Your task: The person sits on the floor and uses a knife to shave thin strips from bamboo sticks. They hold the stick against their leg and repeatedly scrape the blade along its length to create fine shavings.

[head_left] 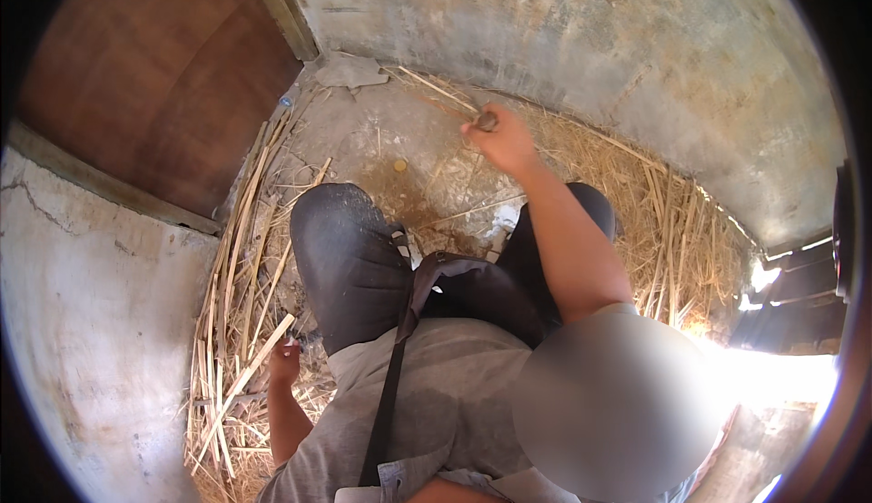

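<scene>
At the lower left, my left hand [285, 362] is closed, its curled fingers against a wide pale split-wood strip [243, 380] that slants over other strips. Exactly how the fingers grip it is partly hidden. My right arm reaches forward past the right knee. My right hand [504, 140] is closed round a stout handle with a rounded brown end [488, 122]; the rest of that object is too hidden or blurred to name. Just beyond this hand, a thin pale stick [436, 87] slants toward the wall.
My bent knees [336, 217] frame a patch of dirt floor with a small yellow disc [400, 166]. Long strips [238, 249] lie along the left wall, and straw [654, 221] spreads along the right. Plastered walls [581, 22] and a brown door [145, 76] stand close. A flat stone [350, 71] lies in the corner.
</scene>
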Action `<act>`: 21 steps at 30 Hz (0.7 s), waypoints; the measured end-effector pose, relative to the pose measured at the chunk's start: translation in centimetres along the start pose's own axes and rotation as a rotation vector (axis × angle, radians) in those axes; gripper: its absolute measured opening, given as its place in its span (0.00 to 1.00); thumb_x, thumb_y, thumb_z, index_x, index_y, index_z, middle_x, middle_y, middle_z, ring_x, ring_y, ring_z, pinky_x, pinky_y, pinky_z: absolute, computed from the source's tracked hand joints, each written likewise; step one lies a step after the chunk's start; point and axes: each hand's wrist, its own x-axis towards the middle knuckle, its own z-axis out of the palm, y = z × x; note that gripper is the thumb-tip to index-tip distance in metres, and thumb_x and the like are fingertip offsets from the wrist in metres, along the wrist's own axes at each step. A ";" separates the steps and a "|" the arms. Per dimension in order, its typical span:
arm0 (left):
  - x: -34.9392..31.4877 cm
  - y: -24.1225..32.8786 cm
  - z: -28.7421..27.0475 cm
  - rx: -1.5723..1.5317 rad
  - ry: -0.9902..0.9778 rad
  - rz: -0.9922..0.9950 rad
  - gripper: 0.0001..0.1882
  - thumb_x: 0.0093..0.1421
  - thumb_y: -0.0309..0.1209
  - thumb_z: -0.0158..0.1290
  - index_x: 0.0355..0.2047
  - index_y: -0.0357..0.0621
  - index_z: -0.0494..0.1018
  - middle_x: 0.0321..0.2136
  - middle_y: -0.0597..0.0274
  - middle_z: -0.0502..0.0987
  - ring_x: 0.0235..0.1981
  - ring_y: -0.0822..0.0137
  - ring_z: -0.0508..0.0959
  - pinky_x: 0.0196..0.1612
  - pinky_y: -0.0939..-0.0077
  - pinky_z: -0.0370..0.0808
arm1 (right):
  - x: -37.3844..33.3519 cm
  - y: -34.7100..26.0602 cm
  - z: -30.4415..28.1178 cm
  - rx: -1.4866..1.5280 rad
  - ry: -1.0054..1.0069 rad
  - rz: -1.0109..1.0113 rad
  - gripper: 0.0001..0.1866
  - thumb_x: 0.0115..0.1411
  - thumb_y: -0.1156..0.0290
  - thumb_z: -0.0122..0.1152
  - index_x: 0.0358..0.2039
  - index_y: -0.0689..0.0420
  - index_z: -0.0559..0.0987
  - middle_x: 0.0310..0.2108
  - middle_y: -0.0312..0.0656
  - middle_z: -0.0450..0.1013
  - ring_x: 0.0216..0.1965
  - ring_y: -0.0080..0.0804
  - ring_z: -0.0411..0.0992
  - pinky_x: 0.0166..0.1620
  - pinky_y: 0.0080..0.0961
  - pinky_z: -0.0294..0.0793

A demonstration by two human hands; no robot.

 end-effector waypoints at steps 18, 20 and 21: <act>-0.7 6.8 -0.2 -0.212 -0.417 -0.792 0.16 0.73 0.47 0.43 0.43 0.50 0.72 0.27 0.64 0.71 0.24 0.67 0.75 0.27 0.67 0.74 | -25.0 33.9 -18.5 -0.372 0.513 0.656 0.19 0.49 0.63 0.64 0.41 0.58 0.79 0.32 0.52 0.79 0.37 0.53 0.78 0.43 0.43 0.75; -0.2 7.6 -0.8 -0.206 -0.420 -0.800 0.16 0.73 0.47 0.43 0.43 0.49 0.72 0.27 0.64 0.72 0.24 0.67 0.75 0.27 0.67 0.74 | -29.4 37.4 -19.5 -0.364 0.512 0.762 0.21 0.49 0.65 0.61 0.44 0.58 0.79 0.36 0.54 0.79 0.41 0.54 0.78 0.46 0.44 0.75; 0.0 8.1 -1.3 -0.204 -0.414 -0.775 0.16 0.73 0.47 0.43 0.43 0.49 0.72 0.27 0.64 0.72 0.24 0.67 0.75 0.27 0.67 0.74 | -31.2 38.6 -20.2 -0.386 0.493 0.805 0.20 0.54 0.63 0.60 0.45 0.60 0.78 0.38 0.56 0.79 0.43 0.56 0.78 0.50 0.47 0.74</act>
